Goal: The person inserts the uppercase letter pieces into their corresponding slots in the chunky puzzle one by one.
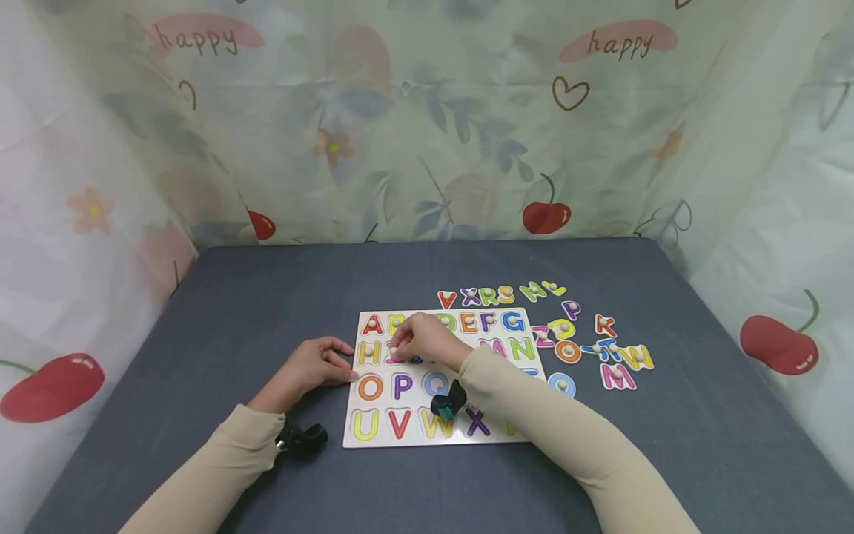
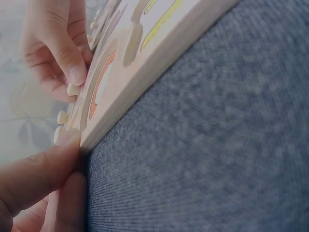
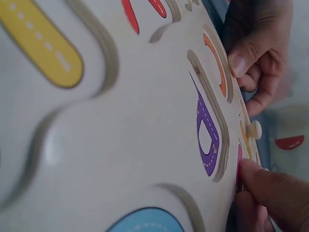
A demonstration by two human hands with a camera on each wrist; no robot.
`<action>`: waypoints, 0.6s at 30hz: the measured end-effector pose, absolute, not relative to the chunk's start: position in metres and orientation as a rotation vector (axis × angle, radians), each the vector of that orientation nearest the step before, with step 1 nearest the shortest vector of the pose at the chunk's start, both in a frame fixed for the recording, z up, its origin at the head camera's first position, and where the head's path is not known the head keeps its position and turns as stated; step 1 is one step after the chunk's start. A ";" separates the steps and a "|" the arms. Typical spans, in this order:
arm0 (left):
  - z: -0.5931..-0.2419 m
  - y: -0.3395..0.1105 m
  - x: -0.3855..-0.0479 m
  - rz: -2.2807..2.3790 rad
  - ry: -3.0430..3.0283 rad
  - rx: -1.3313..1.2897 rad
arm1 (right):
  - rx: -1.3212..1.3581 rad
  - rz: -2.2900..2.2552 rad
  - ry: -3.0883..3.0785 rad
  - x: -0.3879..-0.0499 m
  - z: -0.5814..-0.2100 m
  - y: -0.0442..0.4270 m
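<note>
A white alphabet puzzle board (image 1: 414, 437) lies flat on the table. My right hand (image 1: 427, 337) is over its second row and pinches the knob of a pink letter piece (image 1: 394, 361), apparently the I, beside the H piece (image 1: 368, 354). Fingertips hide part of that piece, so I cannot tell if it sits fully in its slot. At the board's left edge my left hand (image 1: 313, 371) rests, thumb and fingers spread and touching the rim. Knobbed pieces such as the A (image 1: 372, 325) and G (image 1: 512, 321) fill slots in the top row.
Loose letter pieces lie behind and right of the board, among them a red V (image 1: 446, 300), an orange K (image 1: 605, 325), a pink M (image 1: 617, 377) and a yellow W (image 1: 636, 357). Grey cloth (image 1: 280, 289) covers the table; a printed curtain (image 1: 414, 148) stands behind.
</note>
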State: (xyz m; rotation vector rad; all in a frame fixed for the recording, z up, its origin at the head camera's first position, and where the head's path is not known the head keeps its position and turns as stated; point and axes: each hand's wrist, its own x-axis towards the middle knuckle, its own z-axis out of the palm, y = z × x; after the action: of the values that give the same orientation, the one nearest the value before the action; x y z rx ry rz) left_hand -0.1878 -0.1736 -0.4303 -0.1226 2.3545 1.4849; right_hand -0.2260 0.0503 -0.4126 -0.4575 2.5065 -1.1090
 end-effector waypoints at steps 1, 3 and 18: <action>-0.430 -0.174 -0.188 1.484 2.356 -0.120 | -0.454 -1.110 2.500 -0.227 -0.413 0.050; -0.430 -0.174 -0.188 1.480 2.360 -0.119 | -0.448 -1.116 2.484 -0.228 -0.414 0.051; -0.430 -0.176 -0.187 1.476 2.346 -0.124 | -0.450 -1.236 2.465 -0.229 -0.397 0.089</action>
State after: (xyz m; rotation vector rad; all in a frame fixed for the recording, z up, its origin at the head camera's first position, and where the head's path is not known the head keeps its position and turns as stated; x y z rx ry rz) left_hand -0.1872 -0.1759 -0.4295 -0.1240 2.3463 1.4760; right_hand -0.2293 0.0888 -0.3969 -0.4501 2.4650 -1.2355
